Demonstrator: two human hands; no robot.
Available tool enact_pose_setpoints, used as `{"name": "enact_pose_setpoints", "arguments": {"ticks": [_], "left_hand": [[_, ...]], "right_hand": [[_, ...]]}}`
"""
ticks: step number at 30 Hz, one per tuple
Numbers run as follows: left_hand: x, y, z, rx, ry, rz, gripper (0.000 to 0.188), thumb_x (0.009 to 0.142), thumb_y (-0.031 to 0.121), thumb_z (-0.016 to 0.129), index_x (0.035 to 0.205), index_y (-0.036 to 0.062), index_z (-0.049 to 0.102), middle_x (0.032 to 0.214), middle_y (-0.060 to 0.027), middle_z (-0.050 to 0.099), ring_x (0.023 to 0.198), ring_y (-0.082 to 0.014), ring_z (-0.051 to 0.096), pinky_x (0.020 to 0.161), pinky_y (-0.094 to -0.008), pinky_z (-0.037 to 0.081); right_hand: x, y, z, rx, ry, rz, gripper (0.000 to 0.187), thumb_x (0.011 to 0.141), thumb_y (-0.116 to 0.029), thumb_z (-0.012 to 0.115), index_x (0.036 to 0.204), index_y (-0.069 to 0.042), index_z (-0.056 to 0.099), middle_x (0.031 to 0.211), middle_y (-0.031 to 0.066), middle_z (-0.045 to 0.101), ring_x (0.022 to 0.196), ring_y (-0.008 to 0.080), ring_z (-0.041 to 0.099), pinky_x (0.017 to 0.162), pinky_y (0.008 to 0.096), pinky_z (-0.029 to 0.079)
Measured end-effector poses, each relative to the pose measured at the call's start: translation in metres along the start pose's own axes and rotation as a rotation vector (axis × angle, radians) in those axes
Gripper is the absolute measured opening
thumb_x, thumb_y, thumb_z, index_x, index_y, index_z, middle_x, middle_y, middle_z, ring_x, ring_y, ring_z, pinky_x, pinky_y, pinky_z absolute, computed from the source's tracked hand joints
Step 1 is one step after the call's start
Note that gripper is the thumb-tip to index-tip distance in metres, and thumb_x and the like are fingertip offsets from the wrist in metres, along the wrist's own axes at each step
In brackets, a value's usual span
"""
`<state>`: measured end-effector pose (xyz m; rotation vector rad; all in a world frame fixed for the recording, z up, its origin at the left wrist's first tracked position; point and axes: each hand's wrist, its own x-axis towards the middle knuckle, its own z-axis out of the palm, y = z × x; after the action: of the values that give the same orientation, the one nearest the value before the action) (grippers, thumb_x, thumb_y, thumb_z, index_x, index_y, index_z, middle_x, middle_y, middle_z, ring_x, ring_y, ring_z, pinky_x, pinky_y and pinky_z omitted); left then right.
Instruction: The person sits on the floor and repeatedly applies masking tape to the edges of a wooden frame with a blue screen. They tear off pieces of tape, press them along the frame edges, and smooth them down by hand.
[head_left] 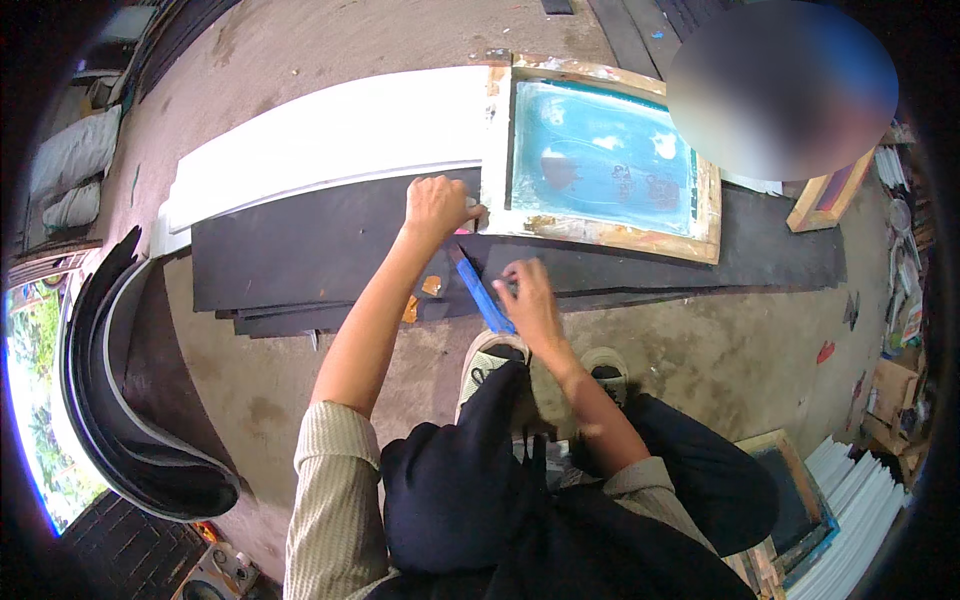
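Dark, softly creased cloth (450, 490) covered the knees nearest the camera, with a ribbed beige sleeve (338, 450) rolled thick at its left. On the far left, limp black sheeting (95, 380) curled into a tall, smooth scroll over the floor. Next came flat white sheets (330, 130), smooth and thin-edged, which overlapped the far edge of a stack of matt dark sheets (290, 250); two scraps of orange-brown material (431, 286) lay near that stack's near edge. Right of these, a slim blue strip (480, 290) slanted across the near edge, its lower end close to a pale laced shoe (493, 366). Beyond it sat a wooden frame (500, 215), rectangular, its bars blotched with paint and its blue mesh (600, 150) streaked and patched with white. At the right, a second frame (830, 195) stood tilted, and lower down, thin white panels (845, 520) were stacked in ridges

The left hand (437, 207) was closed at the wooden frame's near left corner, though what it gripped could not be told. The right hand (530, 300) had its fingers curled just right of the blue strip; whether it held anything was unclear. The frame lay beyond the right hand, to the right of the left
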<state>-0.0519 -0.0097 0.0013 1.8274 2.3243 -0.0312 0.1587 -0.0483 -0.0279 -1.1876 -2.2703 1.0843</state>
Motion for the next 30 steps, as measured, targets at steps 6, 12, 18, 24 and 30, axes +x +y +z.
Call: {"name": "enact_pose_setpoints", "arguments": {"ticks": [6,12,18,24,30], "left_hand": [[-0.006,-0.002,0.0,-0.046,0.062,-0.003,0.04,0.068,0.051,0.067,0.067,0.0104,0.068,0.061,-0.0103,0.064,0.061,-0.0256,0.065,0.061,-0.036,0.05],[-0.007,-0.009,0.001,-0.078,0.055,-0.015,0.038,0.069,0.049,0.067,0.069,0.0112,0.069,0.062,-0.0117,0.064,0.062,-0.0269,0.065,0.062,-0.037,0.051],[-0.006,-0.008,0.004,-0.138,0.043,-0.022,0.038,0.068,0.049,0.068,0.072,0.0112,0.07,0.064,-0.0125,0.064,0.064,-0.0278,0.066,0.062,-0.0377,0.052],[-0.005,-0.006,-0.002,-0.127,0.035,-0.019,0.038,0.067,0.049,0.068,0.071,0.0107,0.07,0.064,-0.013,0.064,0.064,-0.0276,0.066,0.061,-0.0371,0.052],[-0.007,-0.009,-0.01,-0.129,-0.095,-0.043,0.045,0.072,0.051,0.065,0.09,0.0104,0.071,0.072,-0.0164,0.066,0.068,-0.0313,0.066,0.065,-0.0397,0.053]], "right_hand": [[0.001,-0.017,0.024,-0.111,-0.12,-0.069,0.037,0.072,-0.016,0.071,0.097,-0.003,0.046,0.094,0.0161,0.049,0.091,0.0345,0.051,0.08,0.043,0.043],[-0.015,-0.018,0.003,-0.271,-0.134,-0.091,0.032,0.078,-0.013,0.063,0.098,0.003,0.045,0.096,0.0226,0.049,0.092,0.0356,0.051,0.081,0.0435,0.044],[0.012,-0.044,-0.024,-0.135,-0.107,0.239,0.025,0.091,-0.018,0.043,0.095,0.006,0.046,0.064,0.0237,0.058,0.065,0.0422,0.059,0.06,0.0472,0.049],[0.055,-0.037,-0.002,-0.044,-0.174,0.434,0.035,0.091,-0.025,0.04,0.096,0.008,0.05,0.072,0.0302,0.06,0.073,0.0467,0.06,0.067,0.0532,0.047],[0.062,-0.047,-0.004,0.069,-0.242,0.614,0.037,0.091,-0.025,0.039,0.095,0.01,0.052,0.077,0.0312,0.06,0.08,0.0475,0.059,0.074,0.0532,0.046]]}}
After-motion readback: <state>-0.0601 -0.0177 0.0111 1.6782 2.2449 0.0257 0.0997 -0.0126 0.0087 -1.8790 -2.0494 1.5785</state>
